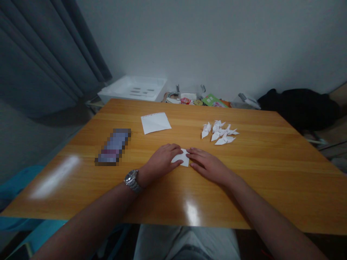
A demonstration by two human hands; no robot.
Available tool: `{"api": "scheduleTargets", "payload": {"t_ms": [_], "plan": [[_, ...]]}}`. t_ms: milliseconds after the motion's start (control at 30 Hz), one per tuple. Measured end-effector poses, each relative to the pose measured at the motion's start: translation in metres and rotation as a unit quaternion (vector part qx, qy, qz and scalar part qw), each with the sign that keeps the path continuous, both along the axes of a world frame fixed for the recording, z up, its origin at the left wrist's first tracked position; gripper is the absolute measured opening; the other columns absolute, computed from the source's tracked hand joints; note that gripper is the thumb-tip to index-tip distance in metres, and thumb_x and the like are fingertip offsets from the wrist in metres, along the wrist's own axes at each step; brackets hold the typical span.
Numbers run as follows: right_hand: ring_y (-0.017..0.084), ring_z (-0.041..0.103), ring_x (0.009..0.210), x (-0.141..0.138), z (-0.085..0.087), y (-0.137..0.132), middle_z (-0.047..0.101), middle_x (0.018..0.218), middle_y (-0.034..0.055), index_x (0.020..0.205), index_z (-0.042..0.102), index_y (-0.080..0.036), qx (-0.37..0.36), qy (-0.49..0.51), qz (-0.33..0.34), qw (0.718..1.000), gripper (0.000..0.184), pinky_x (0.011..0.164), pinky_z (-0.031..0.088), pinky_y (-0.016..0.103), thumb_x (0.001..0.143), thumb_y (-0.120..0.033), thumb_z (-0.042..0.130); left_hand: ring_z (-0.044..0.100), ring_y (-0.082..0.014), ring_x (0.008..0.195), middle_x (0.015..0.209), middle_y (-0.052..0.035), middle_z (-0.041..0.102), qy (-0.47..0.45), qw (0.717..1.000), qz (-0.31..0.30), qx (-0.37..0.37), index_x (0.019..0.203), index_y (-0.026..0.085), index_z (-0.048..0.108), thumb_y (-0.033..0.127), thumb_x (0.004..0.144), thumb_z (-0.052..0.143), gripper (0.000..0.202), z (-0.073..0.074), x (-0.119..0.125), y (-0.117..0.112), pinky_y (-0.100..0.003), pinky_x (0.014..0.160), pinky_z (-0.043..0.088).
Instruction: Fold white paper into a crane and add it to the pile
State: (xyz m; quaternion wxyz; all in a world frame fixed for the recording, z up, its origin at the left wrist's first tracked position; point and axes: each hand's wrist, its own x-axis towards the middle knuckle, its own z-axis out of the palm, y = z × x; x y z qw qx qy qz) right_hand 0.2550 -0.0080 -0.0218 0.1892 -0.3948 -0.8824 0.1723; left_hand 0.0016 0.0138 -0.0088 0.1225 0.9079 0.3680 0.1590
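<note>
A small white piece of paper [184, 157] lies flat on the wooden table between my hands. My left hand [162, 159] holds it down from the left, its fingers bent over the upper part and the thumb at the lower edge. On the paper's right side is my right hand [208, 164], with fingers stretched out, thumb apart and fingertips at the paper's edge. Some of the paper is hidden under my left fingers. Beyond my right hand sits a cluster of several folded white paper cranes [221, 133].
A white sheet with a perforated edge [155, 123] lies farther back on the table [271, 173]. To the left is a blurred-out phone-like rectangle [114, 146]. Behind the table's far edge stand a white plastic tray [135, 86] and assorted items, including a green booklet [214, 100].
</note>
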Motion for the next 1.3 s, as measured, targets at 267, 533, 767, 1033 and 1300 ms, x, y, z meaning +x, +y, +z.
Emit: {"api": "scheduleTargets", "payload": {"t_ms": [267,533,767,1033,1300], "plan": [[0.027,0.054,0.137,0.002,-0.002,0.002,0.060,0.145,0.0143,0.135,0.064,-0.021,0.006,0.011,0.000,1.000,0.037,0.114,0.045,0.051,0.101,-0.028,0.054,0.058,-0.0272,0.113,0.122,-0.0091,0.062,-0.006,0.999,-0.027,-0.016,0.110,0.021,0.061,0.034,0.089,0.072,0.027,0.003,-0.003,0.002,-0.042,0.099,0.047],[0.026,0.057,0.134,0.003,-0.007,0.004,0.062,0.142,0.0116,0.128,0.069,-0.024,0.010,0.046,-0.008,0.999,0.032,0.112,0.047,0.048,0.097,-0.027,0.062,0.059,-0.0271,0.116,0.124,-0.0099,0.062,-0.009,0.999,-0.032,-0.018,0.103,0.020,0.063,0.034,0.094,0.065,0.016,0.003,-0.001,0.002,-0.043,0.101,0.047],[0.022,0.067,0.117,0.000,-0.007,0.003,0.071,0.127,0.0063,0.113,0.072,-0.025,-0.006,0.096,-0.001,0.995,0.019,0.103,0.054,0.041,0.098,-0.025,0.061,0.059,-0.0264,0.112,0.120,-0.0092,0.064,-0.013,0.999,-0.036,-0.018,0.105,0.020,0.062,0.038,0.095,0.064,0.021,0.007,0.000,-0.001,-0.040,0.097,0.048],[0.021,0.070,0.107,-0.004,0.000,0.000,0.075,0.115,0.0058,0.107,0.072,-0.025,-0.010,0.121,-0.021,0.992,0.017,0.097,0.055,0.038,0.101,-0.031,0.056,0.060,-0.0271,0.107,0.115,-0.0090,0.063,-0.025,1.000,0.001,-0.008,0.112,0.020,0.056,0.036,0.088,0.071,0.033,0.009,0.006,-0.004,-0.040,0.092,0.050],[0.022,0.071,0.091,-0.004,0.003,0.000,0.077,0.101,0.0047,0.099,0.071,-0.024,-0.016,0.154,-0.107,0.982,0.018,0.084,0.055,0.036,0.099,-0.035,0.056,0.057,-0.0294,0.117,0.126,-0.0112,0.059,-0.045,0.998,0.038,0.006,0.126,0.020,0.050,0.034,0.090,0.069,0.044,0.008,0.006,-0.004,-0.045,0.102,0.048]]}}
